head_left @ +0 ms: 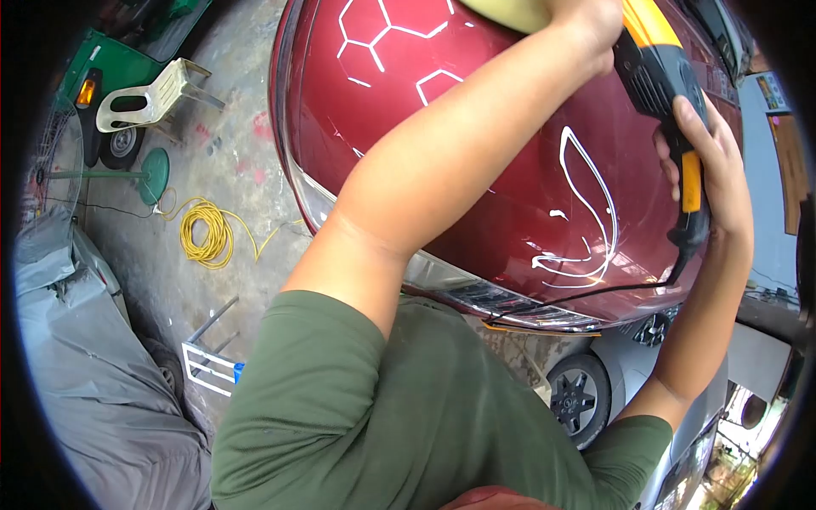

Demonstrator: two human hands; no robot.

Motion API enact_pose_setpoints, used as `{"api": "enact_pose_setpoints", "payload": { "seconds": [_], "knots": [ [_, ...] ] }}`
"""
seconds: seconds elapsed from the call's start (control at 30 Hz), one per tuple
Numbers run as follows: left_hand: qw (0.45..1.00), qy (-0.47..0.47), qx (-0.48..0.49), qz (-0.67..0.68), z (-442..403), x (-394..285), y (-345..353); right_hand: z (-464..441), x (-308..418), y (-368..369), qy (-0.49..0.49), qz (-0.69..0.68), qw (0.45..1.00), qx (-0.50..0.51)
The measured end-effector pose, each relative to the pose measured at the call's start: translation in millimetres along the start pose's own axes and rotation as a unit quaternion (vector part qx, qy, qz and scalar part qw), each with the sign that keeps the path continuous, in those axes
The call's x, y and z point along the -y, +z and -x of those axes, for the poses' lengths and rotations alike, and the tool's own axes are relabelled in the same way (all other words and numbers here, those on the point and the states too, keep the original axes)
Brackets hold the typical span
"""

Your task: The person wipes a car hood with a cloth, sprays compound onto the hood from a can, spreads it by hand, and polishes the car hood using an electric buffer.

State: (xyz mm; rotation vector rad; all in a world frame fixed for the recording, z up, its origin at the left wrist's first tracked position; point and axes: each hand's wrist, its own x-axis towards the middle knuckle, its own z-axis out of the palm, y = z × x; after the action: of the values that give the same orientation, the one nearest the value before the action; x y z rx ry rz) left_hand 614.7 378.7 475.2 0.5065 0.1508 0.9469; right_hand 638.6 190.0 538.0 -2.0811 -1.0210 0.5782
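A yellow-and-black car polisher (654, 59) is held over a glossy dark red car hood (501, 212). My right hand (714, 153) wraps around its rear handle, with the thumb along the top. My left hand (595, 30) grips its front end at the top edge, where most of the fingers are hidden. A pale yellow-green pad (510, 12) shows partly beside that hand, against the hood. White lines of polishing compound (608, 212) mark the paint in loops and a honeycomb shape. From the handle's end, a black cord (595, 291) runs across the hood's front edge.
On the concrete floor lie a coiled yellow cord (206, 234) and a white metal frame (204, 370). A plastic chair (157, 93), a fan with a green base (154, 177) and a grey-covered vehicle (93, 374) stand left. A silver car's wheel (578, 399) is close at lower right.
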Motion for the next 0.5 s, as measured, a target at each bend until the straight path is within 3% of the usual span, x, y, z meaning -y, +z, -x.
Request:
{"api": "enact_pose_setpoints", "payload": {
  "seconds": [0.27, 0.5],
  "knots": [
    [0.999, -0.032, -0.032, -0.028, -2.0, -5.1, -0.3, 1.1, 3.9, 9.3, -0.008, -0.006, 1.000, -0.001],
    [0.999, -0.026, 0.030, -0.012, 34.9, 15.2, 1.9, 42.3, -6.9, -2.6, 0.026, -0.008, 1.000, -0.009]
  ]
}}
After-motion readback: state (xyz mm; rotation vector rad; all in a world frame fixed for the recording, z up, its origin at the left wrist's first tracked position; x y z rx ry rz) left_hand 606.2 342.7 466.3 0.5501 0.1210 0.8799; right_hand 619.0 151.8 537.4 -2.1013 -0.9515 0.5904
